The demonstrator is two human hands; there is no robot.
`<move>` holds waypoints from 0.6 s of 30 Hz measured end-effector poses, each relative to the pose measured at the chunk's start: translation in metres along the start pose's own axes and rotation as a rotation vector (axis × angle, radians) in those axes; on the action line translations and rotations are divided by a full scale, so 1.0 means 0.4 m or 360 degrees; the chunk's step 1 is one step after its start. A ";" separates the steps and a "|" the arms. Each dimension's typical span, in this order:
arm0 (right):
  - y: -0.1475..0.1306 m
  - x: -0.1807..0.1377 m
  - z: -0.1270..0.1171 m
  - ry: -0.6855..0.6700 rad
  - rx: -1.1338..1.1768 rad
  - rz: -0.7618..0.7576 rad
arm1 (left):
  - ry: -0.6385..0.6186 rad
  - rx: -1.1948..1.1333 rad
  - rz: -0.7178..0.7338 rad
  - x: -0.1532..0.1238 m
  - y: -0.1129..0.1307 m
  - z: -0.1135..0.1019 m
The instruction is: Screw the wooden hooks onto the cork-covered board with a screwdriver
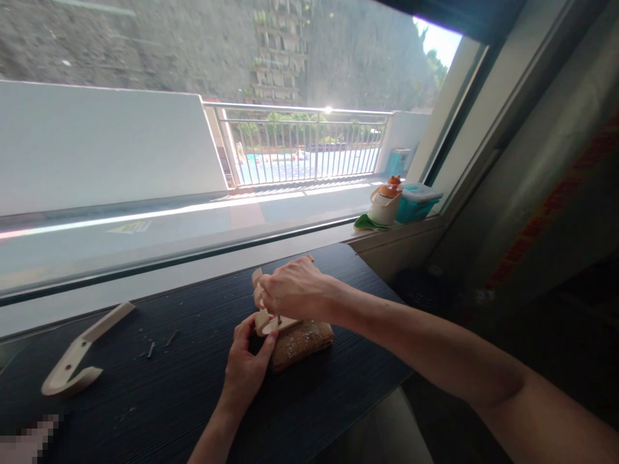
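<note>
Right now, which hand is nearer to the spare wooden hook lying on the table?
Left. The left hand pinches a wooden piece on the chipboard block, with the spare hook well off to its left; the right hand is above the block, farther right.

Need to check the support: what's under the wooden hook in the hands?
A speckled block on the dark table. The right hand and left hand cover most of the hook.

No readable text — red wall marks too blurred
</note>
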State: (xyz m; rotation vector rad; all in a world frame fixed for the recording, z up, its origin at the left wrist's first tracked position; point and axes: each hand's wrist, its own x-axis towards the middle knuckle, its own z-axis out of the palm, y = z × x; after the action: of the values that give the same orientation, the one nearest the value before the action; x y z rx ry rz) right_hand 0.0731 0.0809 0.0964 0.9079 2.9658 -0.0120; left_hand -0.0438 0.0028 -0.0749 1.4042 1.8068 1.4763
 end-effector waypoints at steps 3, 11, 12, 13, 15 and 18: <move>0.018 -0.006 -0.008 -0.0022 -0.0035 -0.0200 | 0.0032 0.0032 0.0060 -0.004 0.004 0.003; 0.041 -0.004 0.053 0.0156 -0.0020 -0.0222 | 0.0081 0.0228 0.0231 -0.009 0.006 0.006; 0.043 -0.006 0.052 0.0148 -0.0025 -0.0154 | 0.0094 0.0242 0.0256 -0.010 0.006 0.007; 0.046 -0.009 0.049 0.0128 -0.0043 -0.0103 | 0.0105 0.0256 0.0283 -0.011 0.005 0.008; 0.052 -0.016 0.034 0.0053 -0.0084 -0.0055 | 0.0113 0.0275 0.0329 -0.012 0.003 0.010; 0.057 -0.026 0.003 -0.0109 -0.0006 -0.0047 | 0.0095 0.0286 0.0337 -0.014 0.002 0.008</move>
State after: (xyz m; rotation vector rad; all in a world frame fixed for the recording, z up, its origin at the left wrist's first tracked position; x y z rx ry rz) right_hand 0.0946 0.0940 0.0956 0.8454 2.9150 -0.0377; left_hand -0.0386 -0.0004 -0.0769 1.7019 1.9172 1.5023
